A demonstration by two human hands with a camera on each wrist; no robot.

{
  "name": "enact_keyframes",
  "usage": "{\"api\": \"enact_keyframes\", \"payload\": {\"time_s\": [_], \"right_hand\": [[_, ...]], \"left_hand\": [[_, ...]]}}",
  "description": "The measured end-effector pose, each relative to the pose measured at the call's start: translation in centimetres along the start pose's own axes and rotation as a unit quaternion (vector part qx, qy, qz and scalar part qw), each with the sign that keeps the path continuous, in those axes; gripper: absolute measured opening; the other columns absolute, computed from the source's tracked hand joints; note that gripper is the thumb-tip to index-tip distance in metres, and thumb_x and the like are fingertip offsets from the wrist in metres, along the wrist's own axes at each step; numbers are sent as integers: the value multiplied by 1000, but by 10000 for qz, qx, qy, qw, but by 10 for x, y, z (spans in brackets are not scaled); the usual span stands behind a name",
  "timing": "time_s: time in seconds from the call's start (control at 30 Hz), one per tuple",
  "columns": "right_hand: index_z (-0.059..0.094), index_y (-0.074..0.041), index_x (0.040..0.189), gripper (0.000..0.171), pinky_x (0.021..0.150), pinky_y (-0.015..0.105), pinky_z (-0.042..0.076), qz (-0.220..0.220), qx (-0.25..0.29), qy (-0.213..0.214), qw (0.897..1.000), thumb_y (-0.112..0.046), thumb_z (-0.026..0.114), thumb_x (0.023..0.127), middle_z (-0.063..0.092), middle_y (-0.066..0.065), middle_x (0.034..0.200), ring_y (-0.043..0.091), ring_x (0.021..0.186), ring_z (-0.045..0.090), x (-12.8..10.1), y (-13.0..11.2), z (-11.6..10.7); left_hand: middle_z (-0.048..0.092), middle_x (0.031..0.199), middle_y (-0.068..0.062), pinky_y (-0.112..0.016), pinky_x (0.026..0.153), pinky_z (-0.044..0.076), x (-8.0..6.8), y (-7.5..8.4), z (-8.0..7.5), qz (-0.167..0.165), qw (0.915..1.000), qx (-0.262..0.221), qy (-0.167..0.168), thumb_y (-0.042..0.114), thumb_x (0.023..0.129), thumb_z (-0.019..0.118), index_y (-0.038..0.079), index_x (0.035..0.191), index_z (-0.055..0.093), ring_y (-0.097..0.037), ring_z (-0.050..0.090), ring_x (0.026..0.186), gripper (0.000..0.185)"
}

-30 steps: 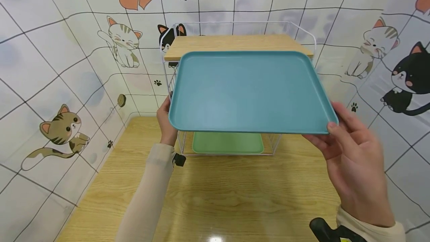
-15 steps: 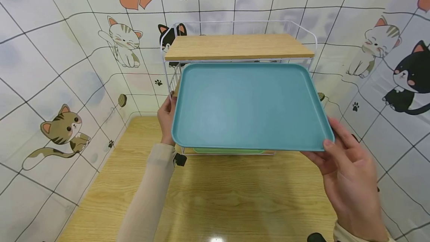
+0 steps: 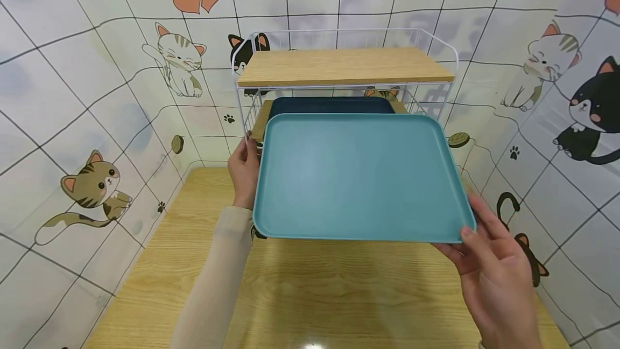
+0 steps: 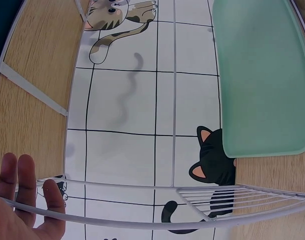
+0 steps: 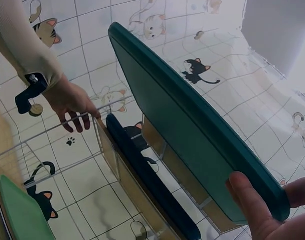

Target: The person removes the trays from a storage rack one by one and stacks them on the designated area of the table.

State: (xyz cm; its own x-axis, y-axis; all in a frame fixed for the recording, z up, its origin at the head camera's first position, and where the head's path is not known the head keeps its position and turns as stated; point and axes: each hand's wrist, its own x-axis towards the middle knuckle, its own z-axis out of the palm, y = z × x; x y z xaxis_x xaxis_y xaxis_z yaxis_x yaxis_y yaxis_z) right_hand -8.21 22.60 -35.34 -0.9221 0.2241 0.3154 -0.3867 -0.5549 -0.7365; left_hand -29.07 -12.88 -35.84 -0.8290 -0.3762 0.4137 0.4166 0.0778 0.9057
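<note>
The blue tray (image 3: pixel 358 176) hung tilted before the rack (image 3: pixel 346 66), its near right corner pinched in the right hand (image 3: pixel 494 279); the left hand (image 3: pixel 244 171) gripped the rack's side. It partly blocked a navy tray (image 3: pixel 329 104) on the middle shelf (image 3: pixel 261 120). A green tray (image 4: pixel 265 75) lay below, above the tabletop (image 3: pixel 339 295).

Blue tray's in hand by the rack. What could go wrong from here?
1. Only the right hand holds the blue tray, near one corner: it might twist or slip.
2. Its far edge could bump the navy tray behind it.
3. In the head view it hides the green tray, so a low knock may go unnoticed.
</note>
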Motion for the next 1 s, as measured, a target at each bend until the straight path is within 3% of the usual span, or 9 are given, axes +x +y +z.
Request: {"api": "enact_keyframes", "payload": {"time_s": [0.23,0.5,0.8,1.0], "right_hand": [[32,3,157,57,89,41,56,65,-257,-120,9996,18,37,103,45,14,154,28,127,63,-14,15,-12],[31,0,159,58,88,42,57,264,-521,-33,9983,16,38,104,46,9,153,25,125,64,-25,27,-23],[29,-2,160,60,87,41,58,373,-542,283,9974,15,41,104,48,5,153,24,122,66,-35,38,-38],[25,-4,161,62,87,40,58,604,-871,561,9928,11,45,104,35,10,158,20,122,66,-39,44,-48]], "left_hand": [[63,75,7,-16,65,51,0,1,1,-78,9999,-139,-55,14,109,50,-3,134,65,-1,59,65,33],[65,91,-31,-25,70,58,0,0,0,-167,9995,-247,-109,13,109,49,-4,140,60,-9,64,67,36],[67,89,-27,-23,69,57,2,-4,1,-130,9995,-257,-93,13,109,49,-3,139,60,-16,66,68,36],[65,93,-35,-20,68,56,2,-3,1,-97,9996,-276,-54,12,109,49,-4,140,59,-26,66,71,36]]}}
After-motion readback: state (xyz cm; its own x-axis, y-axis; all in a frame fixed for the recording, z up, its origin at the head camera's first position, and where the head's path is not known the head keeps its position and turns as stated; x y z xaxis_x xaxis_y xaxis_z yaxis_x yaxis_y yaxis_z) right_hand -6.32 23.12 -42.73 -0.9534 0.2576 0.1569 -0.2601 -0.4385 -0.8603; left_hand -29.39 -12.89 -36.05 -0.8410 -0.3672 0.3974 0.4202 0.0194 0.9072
